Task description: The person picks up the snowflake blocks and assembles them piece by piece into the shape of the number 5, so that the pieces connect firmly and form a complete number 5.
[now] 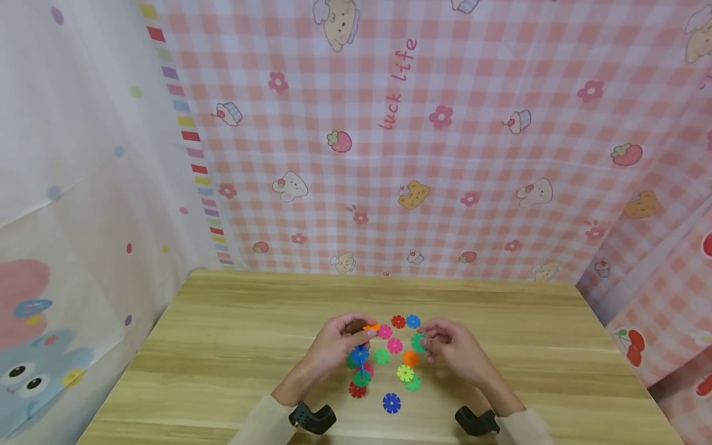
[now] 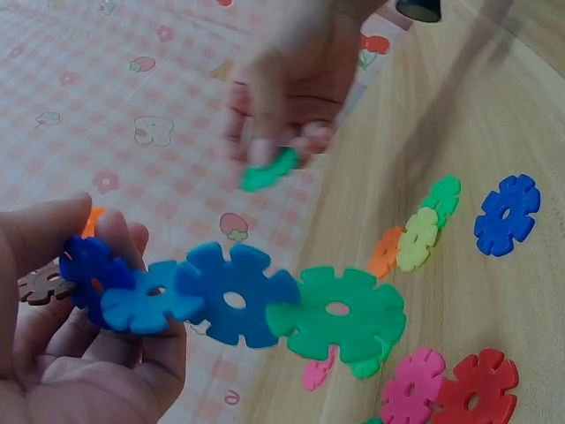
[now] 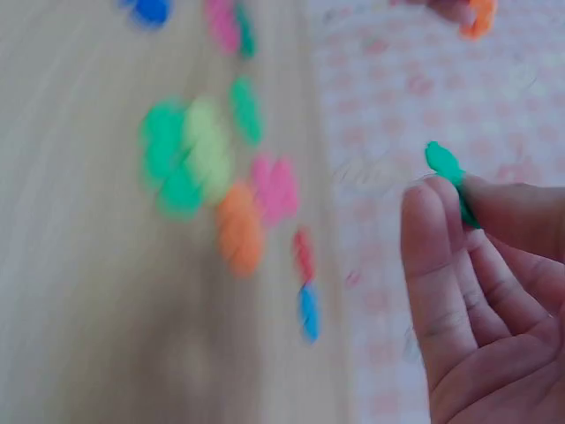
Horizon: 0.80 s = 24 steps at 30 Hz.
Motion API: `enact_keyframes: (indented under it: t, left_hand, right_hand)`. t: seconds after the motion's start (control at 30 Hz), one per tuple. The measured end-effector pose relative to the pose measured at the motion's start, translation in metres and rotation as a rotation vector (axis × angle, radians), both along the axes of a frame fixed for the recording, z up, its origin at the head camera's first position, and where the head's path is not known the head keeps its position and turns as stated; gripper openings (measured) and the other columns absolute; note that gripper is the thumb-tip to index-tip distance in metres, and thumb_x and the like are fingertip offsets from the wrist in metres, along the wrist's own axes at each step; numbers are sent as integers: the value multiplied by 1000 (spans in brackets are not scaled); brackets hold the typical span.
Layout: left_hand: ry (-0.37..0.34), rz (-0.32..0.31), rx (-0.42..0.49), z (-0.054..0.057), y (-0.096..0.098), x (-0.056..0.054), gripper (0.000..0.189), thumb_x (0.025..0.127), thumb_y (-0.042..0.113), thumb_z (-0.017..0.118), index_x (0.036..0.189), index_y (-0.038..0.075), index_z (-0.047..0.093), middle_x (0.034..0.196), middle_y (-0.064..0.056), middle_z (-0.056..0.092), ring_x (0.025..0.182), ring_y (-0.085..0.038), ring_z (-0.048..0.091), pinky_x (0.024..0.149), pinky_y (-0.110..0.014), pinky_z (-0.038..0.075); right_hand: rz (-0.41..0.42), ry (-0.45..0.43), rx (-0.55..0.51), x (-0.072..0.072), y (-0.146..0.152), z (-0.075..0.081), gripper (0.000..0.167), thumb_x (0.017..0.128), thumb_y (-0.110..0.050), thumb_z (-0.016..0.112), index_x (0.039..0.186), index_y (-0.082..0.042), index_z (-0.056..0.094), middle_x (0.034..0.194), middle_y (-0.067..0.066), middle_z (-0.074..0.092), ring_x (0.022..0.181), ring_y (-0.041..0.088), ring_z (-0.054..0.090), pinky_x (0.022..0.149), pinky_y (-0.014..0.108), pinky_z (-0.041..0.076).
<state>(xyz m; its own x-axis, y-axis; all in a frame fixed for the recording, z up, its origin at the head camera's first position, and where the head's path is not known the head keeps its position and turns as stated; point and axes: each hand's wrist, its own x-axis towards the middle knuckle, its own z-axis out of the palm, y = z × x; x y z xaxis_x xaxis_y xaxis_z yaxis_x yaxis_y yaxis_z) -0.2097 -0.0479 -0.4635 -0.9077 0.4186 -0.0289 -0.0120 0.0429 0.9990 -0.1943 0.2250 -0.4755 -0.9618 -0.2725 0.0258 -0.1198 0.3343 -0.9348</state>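
Note:
My left hand (image 1: 336, 339) holds a chain of notched plastic discs joined edge to edge. In the left wrist view, a brown disc (image 2: 40, 284), part of an orange disc (image 2: 93, 221) and a dark blue disc (image 2: 86, 265) lie among the fingers. From there the chain runs out through a light blue disc (image 2: 150, 305) and a blue disc (image 2: 252, 309) to a green disc (image 2: 366, 309). Apart from it, my right hand (image 1: 456, 351) pinches a single green disc (image 3: 446, 163) between thumb and fingers, above the table.
Loose discs lie on the wooden table (image 1: 250, 309) between and below the hands: a dark blue disc (image 1: 392, 403), a yellow-green disc (image 1: 405, 372), an orange disc (image 1: 410, 358), a red disc (image 1: 398, 321) and several others. A checked cloth (image 1: 423, 235) hangs behind the table.

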Motion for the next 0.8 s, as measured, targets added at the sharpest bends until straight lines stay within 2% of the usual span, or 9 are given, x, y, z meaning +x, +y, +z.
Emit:
enact_keyframes:
  t: [0.13,0.27,0.4,0.53,0.7,0.8]
  left_hand:
    - [12,-31,6,-1,1,-1,31,99,20,63,123,2,62,114,-15,66,91,-20,64,80,-25,54]
    - [12,-56,22,-1,3,-1,31,99,20,63,125,4,62,110,-15,64,90,-20,63,78,-24,54]
    - [6,-84,25,-1,3,-1,32,99,20,62,128,6,61,105,-10,64,89,-18,64,78,-24,54]
    - [2,-115,24,-1,3,-1,34,99,20,62,130,5,60,111,-13,66,92,-17,65,81,-25,54]
    - [-1,-134,47,-2,3,0,33,98,16,63,129,5,61,116,-12,65,102,-26,66,86,-28,55]
    - [-2,-133,61,-2,2,0,34,97,14,64,130,5,62,119,-10,65,108,-30,64,90,-29,55]
  right_hand:
    - [10,22,-110,0,-15,15,19,95,2,59,114,6,60,96,22,68,80,36,69,75,45,59]
    - [23,35,-181,-1,-26,23,21,96,5,57,117,8,58,99,25,67,82,38,70,76,45,59]
    - [25,63,-192,-2,-33,24,23,97,4,56,119,8,58,100,25,68,82,33,71,77,40,59]
    - [37,89,-199,-1,-36,25,22,96,4,58,118,6,59,99,24,68,82,29,71,76,39,59]
    - [52,106,-204,1,-37,26,20,95,4,59,115,5,61,99,24,69,83,37,70,76,39,59]
    - [54,119,-200,1,-38,26,19,95,4,61,114,5,62,98,24,69,82,34,70,75,40,59]
